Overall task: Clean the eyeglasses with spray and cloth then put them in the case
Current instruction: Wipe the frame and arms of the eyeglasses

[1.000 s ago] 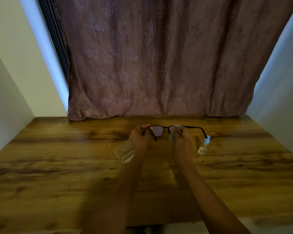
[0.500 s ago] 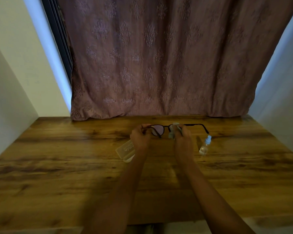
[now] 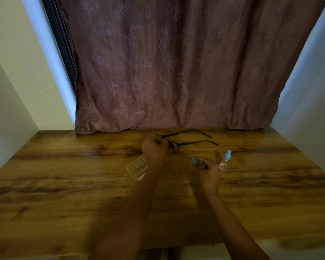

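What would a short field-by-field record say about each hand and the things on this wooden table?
left hand: grips black-framed eyeglasses by the front, temples pointing right
right hand: pinches crumpled grey-green cloth, apart from the eyeglasses
spray bottle: small, clear, pale blue cap, upright on brown wooden table beside right hand
case: pale translucent oblong, lying on table, partly hidden by left forearm; open or closed unclear
backdrop: mauve patterned curtain

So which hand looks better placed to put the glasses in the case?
Probably the left hand: it holds the glasses, and the case lies beside its wrist. The right hand pinches the cloth, nearer the bottle.
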